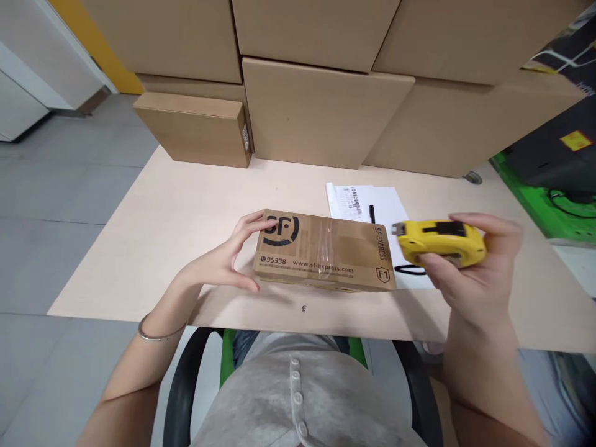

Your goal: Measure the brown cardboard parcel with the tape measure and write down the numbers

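A brown cardboard box (321,251) printed with SF Express lettering lies on the table in front of me, clear tape around its middle. My left hand (233,257) curves around the box's left end, fingertips on its far top edge and thumb by the near corner. In my right hand (479,267) is a yellow tape measure (440,241), gripped between thumb and fingers just off the box's right end. Its metal tip points left toward the box, with hardly any blade showing. A black loop (410,270), apparently the strap, hangs below it.
White papers (388,198) with a black pen (372,213) lie behind the box. Large cartons (321,118) stand stacked along the table's back, with a smaller carton (205,130) at the left. Dark equipment (549,149) sits on a green surface at the right.
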Motion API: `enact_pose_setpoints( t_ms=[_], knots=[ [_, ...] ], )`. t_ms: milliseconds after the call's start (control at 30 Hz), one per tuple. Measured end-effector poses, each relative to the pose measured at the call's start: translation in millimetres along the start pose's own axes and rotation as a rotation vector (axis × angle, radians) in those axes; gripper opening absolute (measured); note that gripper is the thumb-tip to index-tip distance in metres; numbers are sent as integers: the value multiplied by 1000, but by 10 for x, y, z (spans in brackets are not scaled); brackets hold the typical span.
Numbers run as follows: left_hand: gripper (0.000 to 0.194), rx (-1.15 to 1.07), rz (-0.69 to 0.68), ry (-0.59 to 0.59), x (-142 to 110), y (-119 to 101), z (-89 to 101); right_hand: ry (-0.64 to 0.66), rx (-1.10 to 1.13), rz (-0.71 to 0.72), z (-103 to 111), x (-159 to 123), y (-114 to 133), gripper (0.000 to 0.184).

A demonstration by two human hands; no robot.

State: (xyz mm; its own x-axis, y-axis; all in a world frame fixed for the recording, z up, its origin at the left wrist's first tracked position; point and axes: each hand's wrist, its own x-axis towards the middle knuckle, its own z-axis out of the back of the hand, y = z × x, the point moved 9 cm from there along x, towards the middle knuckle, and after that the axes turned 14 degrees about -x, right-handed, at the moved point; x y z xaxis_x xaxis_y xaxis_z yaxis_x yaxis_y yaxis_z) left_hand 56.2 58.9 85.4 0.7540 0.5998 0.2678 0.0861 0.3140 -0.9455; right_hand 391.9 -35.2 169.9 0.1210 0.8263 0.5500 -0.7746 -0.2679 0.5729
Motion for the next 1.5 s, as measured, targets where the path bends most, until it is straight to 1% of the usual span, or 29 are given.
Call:
enact_pose_setpoints(
  t_ms=[33, 67, 100, 167, 200, 233, 300, 333, 400, 467, 533, 633, 733, 800, 867, 933, 967, 1067, 1200, 1333, 1500],
  knots=[
    [91, -61, -10, -30, 11, -2, 22, 50, 16, 111, -67, 124, 213, 52],
    [81, -133, -21, -81, 32, 1, 48, 175, 30, 201, -222, 233, 430, 52],
    [75, -206, -36, -142, 59, 6, 71, 274, 13, 276, -378, 330, 642, 48],
    [77, -343, -27, -258, 122, 56, 71, 406, -8, 404, -678, 486, 1042, 43],
    [78, -398, -1, -291, 156, 92, 35, 477, -3, 469, -839, 526, 1224, 42],
    [79, -455, 22, -331, 182, 123, 4, 536, 5, 501, -989, 560, 1361, 38],
    [82, -553, 66, -392, 215, 169, -61, 645, -17, 537, -1260, 580, 1533, 34],
    [83, -590, 73, -414, 221, 178, -83, 681, -32, 541, -1359, 580, 1575, 32],
    [83, -623, 71, -434, 219, 188, -99, 723, -59, 539, -1479, 563, 1599, 32],
    [74, -584, 60, -445, 200, 205, -69, 747, -69, 519, -1509, 533, 1559, 32],
    [58, -491, 44, -440, 179, 219, -20, 744, -61, 491, -1447, 503, 1473, 33],
    [40, -405, 2, -369, 177, 204, -4, 667, -47, 442, -1183, 470, 1242, 34],
    [35, -406, -11, -307, 179, 182, -18, 598, -73, 368, -798, 396, 853, 33],
    [35, -383, -1, -302, 172, 176, -7, 548, -79, 324, -506, 320, 565, 38],
    [36, -357, 13, -304, 164, 179, 9, 481, -71, 234, -229, 249, 263, 40],
    [37, -342, 21, -300, 158, 187, 19, 434, -53, 144, -31, 166, 14, 39],
    [37, -335, 24, -299, 155, 193, 24, 415, -42, 110, 35, 126, -77, 38],
    [40, -290, 38, -312, 137, 218, 50, 369, -18, 55, 132, 39, -232, 37],
    [43, -242, 66, -336, 104, 252, 83, 341, -11, 40, 163, -6, -291, 42],
    [44, -213, 69, -338, 91, 254, 100, 355, -30, 41, 162, -10, -263, 41],
    [45, -204, 85, -328, 101, 250, 103, 363, -46, 89, 102, 33, -136, 41]
  ],
)
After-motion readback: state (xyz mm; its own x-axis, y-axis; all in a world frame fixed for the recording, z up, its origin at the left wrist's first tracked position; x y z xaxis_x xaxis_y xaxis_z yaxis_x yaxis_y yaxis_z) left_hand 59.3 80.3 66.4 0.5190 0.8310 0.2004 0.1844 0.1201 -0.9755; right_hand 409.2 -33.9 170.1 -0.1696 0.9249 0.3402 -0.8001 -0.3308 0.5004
